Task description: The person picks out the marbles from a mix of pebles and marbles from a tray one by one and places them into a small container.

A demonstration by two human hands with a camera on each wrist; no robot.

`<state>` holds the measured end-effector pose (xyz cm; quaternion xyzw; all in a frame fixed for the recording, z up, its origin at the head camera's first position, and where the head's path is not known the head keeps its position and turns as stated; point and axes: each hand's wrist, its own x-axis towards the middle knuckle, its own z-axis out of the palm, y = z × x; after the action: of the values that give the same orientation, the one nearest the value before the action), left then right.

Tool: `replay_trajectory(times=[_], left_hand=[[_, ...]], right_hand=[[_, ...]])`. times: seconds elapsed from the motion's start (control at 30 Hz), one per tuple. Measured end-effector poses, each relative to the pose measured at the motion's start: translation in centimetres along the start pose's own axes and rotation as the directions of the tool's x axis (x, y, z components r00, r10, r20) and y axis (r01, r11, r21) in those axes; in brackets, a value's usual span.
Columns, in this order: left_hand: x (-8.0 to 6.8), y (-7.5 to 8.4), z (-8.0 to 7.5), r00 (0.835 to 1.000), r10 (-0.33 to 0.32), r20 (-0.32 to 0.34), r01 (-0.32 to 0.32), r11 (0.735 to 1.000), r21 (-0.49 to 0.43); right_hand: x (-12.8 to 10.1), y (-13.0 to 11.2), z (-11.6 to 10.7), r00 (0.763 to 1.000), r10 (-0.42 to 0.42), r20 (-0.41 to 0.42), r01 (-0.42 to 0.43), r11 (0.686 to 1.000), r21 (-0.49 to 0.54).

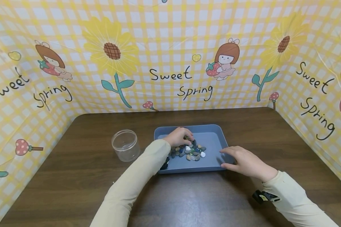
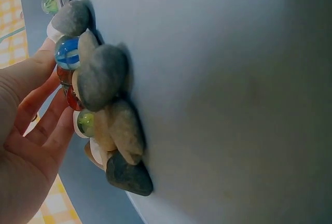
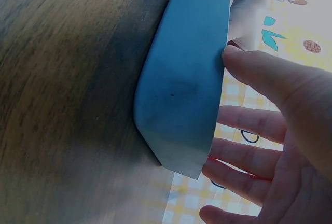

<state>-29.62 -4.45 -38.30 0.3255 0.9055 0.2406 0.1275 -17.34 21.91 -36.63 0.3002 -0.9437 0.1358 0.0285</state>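
My left hand reaches down over a pile of pebbles in the blue tray. From the left wrist, its thumb and fingers show apart behind the pile, fingertips hidden by the stones. Glass marbles lie mixed in, among them a blue-and-white marble and a yellow-green marble. A smooth grey pebble sits at the near side. My right hand is at the tray's right edge, thumb and fingers spread, fingertips right at the rim.
Left of the tray, a clear round jar stands uncovered on the brown wooden table. A yellow checked cloth with printed flowers rises behind and on both sides. A white stone lies at the pile's right edge.
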Motion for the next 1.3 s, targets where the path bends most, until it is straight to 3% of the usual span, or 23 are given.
replay_trajectory(times=[0.4, 0.6, 0.87, 1.3], left_hand=[[0.1, 0.0, 0.2, 1.0, -0.023, -0.015, 0.023, 1.0, 0.007], [0.1, -0.2, 0.3, 1.0, -0.001, -0.014, 0.001, 1.0, 0.024], [0.0, -0.8, 0.1, 0.999, 0.017, -0.035, -0.019, 0.997, -0.07], [-0.9, -0.1, -1.1, 0.995, 0.029, -0.091, -0.046, 0.981, -0.189]], right_hand=[[0.0, -0.1, 0.0, 1.0, 0.016, 0.013, -0.016, 1.0, 0.006], [0.0, -0.2, -0.1, 1.0, 0.017, 0.018, -0.017, 1.0, 0.004], [0.0, -0.2, -0.2, 1.0, 0.016, 0.02, -0.016, 1.0, 0.001], [0.1, -0.3, -0.3, 0.999, 0.025, 0.026, -0.025, 1.0, -0.005]])
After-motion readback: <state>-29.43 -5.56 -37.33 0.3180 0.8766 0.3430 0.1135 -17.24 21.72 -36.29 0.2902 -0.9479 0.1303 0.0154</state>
